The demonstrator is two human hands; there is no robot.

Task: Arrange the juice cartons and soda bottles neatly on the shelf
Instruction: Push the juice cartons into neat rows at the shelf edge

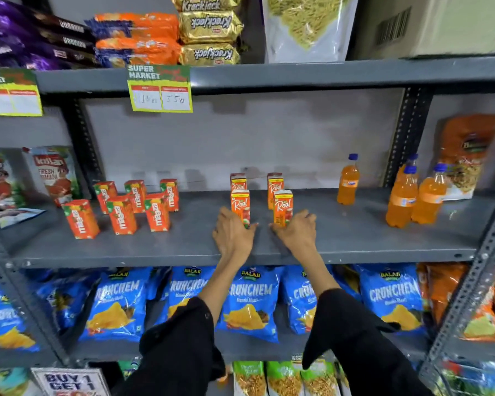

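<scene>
On the grey middle shelf [183, 247] stand several orange Maaza cartons [135, 207] at the left, some tilted. In the middle are Real juice cartons in two rows. My left hand [233, 234] wraps the base of the front left Real carton [240, 204]. My right hand [296, 231] holds the base of the front right Real carton [283, 205]. Two more Real cartons [275, 185] stand behind them. To the right, one orange soda bottle [347, 181] stands alone, and three more bottles [415, 195] cluster near the shelf's right post.
Ketchup pouches [52, 172] lean at the far left and an orange snack bag [466, 155] at the far right. Biscuit packs [209, 30] fill the shelf above. Blue chip bags [249, 301] fill the shelf below. A price tag [159, 88] hangs from the upper edge.
</scene>
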